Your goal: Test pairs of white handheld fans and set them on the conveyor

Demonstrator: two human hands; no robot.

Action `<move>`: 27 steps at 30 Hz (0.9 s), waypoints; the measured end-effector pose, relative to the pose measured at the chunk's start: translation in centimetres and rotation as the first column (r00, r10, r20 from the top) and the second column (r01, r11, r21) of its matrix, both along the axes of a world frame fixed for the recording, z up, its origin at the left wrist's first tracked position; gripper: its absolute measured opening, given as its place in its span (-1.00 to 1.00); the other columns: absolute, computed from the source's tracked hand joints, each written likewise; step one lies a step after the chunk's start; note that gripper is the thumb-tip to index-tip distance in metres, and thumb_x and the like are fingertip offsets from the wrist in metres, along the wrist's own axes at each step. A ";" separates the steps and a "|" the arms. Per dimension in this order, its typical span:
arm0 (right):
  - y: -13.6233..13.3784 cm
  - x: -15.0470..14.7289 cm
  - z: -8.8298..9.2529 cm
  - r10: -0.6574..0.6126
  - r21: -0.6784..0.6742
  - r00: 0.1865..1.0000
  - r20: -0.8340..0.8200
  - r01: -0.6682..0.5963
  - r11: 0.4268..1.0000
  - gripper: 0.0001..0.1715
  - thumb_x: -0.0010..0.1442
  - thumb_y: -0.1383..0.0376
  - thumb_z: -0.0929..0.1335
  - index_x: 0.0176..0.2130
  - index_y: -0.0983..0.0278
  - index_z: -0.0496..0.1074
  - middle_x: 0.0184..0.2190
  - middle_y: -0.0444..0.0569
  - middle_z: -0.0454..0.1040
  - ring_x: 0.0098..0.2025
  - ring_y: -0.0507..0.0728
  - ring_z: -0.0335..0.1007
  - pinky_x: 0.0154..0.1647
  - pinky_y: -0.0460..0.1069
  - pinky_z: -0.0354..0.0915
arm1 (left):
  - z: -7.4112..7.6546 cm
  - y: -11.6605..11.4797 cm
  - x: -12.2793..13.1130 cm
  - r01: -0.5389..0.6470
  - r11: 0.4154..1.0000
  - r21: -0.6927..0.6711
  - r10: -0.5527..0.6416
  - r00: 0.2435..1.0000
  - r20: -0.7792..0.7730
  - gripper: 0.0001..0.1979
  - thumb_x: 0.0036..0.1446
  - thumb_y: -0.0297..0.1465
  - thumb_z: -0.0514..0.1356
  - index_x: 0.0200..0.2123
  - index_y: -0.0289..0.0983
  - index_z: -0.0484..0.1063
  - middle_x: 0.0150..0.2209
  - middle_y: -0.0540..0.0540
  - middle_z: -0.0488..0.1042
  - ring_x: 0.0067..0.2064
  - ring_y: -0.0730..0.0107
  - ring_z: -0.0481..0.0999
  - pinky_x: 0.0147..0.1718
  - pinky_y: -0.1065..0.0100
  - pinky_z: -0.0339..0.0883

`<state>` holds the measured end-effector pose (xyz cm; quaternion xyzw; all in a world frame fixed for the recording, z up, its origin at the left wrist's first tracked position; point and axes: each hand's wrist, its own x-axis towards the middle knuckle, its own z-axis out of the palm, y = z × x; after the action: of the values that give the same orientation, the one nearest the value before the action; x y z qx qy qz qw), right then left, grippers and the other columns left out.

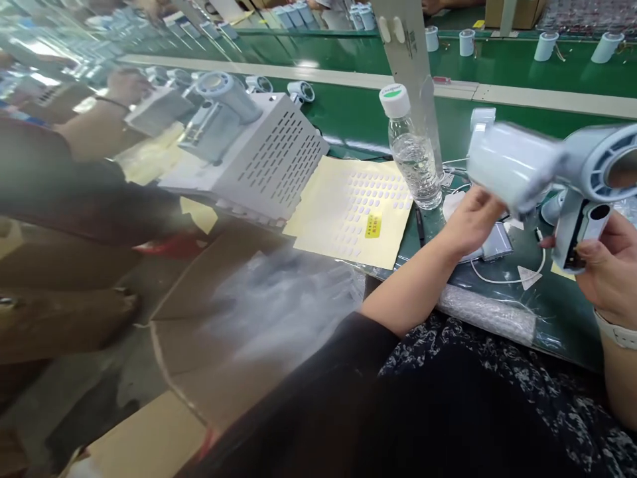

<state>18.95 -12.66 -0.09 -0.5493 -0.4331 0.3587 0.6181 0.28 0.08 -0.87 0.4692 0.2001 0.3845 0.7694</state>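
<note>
My left hand [475, 219] is closed at the lower side of a pale blue, rounded handheld fan [515, 162], slightly blurred; its fingertips are partly hidden beneath it. At the right edge, my right hand [612, 262] grips the handle of a second pale blue fan [580, 232]. This one has a ring-shaped head with a slotted rim, and a dark strip runs down its handle. The two fans overlap in view, so I cannot tell whether they touch. Below them on the green bench lie a white cable [502, 280] and a small pale device [497, 242].
A water bottle [415, 162] stands beside a metal post [411, 60]. Left of it lie a yellow sticker sheet [348, 212] and a slotted metal box [279, 153] bearing a fan. An open carton [184, 332] with plastic bags sits below. A co-worker's arm [94, 119] reaches in from the left.
</note>
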 end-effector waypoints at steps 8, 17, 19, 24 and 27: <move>0.5 -0.6 0.6 -0.020 -0.019 0.967 -0.253 0.015 1.000 -0.61 0.09 0.05 0.75 -0.14 0.13 0.78 -0.17 -0.03 0.78 -0.27 0.15 0.67 -0.27 0.02 0.68 | 1.7 -1.5 0.1 0.072 0.996 -0.044 -0.070 0.996 0.059 -0.05 -0.09 -0.06 0.67 0.26 -0.10 0.30 -0.06 -0.01 0.58 -0.08 0.21 0.65 0.02 0.09 0.59; 0.2 -1.4 0.8 -0.030 -0.026 0.975 -0.222 0.025 0.999 -0.56 0.01 0.02 0.79 -0.19 0.11 0.76 -0.23 -0.05 0.77 -0.32 0.18 0.66 -0.34 0.06 0.67 | 0.6 -0.8 0.4 0.144 0.985 0.091 -0.150 0.987 0.063 -0.17 -0.03 -0.07 0.64 0.11 -0.10 0.23 -0.05 0.01 0.53 -0.12 0.31 0.59 -0.08 0.17 0.54; 0.4 -1.4 0.6 -0.048 -0.010 0.971 -0.233 0.047 0.999 -0.56 0.01 0.05 0.79 -0.18 0.11 0.75 -0.22 -0.05 0.78 -0.32 0.20 0.67 -0.34 0.09 0.67 | 0.6 -0.8 0.5 0.168 0.981 0.100 -0.175 0.983 0.059 -0.19 -0.02 -0.06 0.63 0.11 -0.10 0.23 -0.04 0.00 0.53 -0.11 0.28 0.61 -0.06 0.14 0.54; 0.6 -1.4 0.4 -0.080 -0.020 0.957 -0.280 0.077 0.997 -0.60 0.02 0.16 0.74 -0.16 0.15 0.74 -0.17 -0.03 0.79 -0.29 0.19 0.70 -0.27 0.09 0.68 | 0.6 -0.9 0.5 0.161 0.984 0.076 -0.165 0.985 0.057 -0.23 -0.03 -0.10 0.58 0.09 -0.09 0.20 -0.06 0.03 0.48 -0.16 0.32 0.58 -0.11 0.14 0.52; 0.7 -1.5 0.4 -0.078 -0.031 0.952 -0.297 0.072 0.997 -0.62 0.00 0.17 0.72 -0.17 0.16 0.73 -0.18 -0.02 0.79 -0.29 0.19 0.70 -0.26 0.09 0.68 | 0.9 -1.0 0.4 0.149 0.987 0.069 -0.153 0.986 0.061 -0.24 -0.02 -0.10 0.57 0.09 -0.09 0.20 -0.06 0.03 0.47 -0.17 0.34 0.57 -0.13 0.15 0.54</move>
<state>17.43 -11.95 0.26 -0.5111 -0.3102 0.4179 0.6840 0.65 -0.93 0.02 0.4944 0.1261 0.3467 0.7871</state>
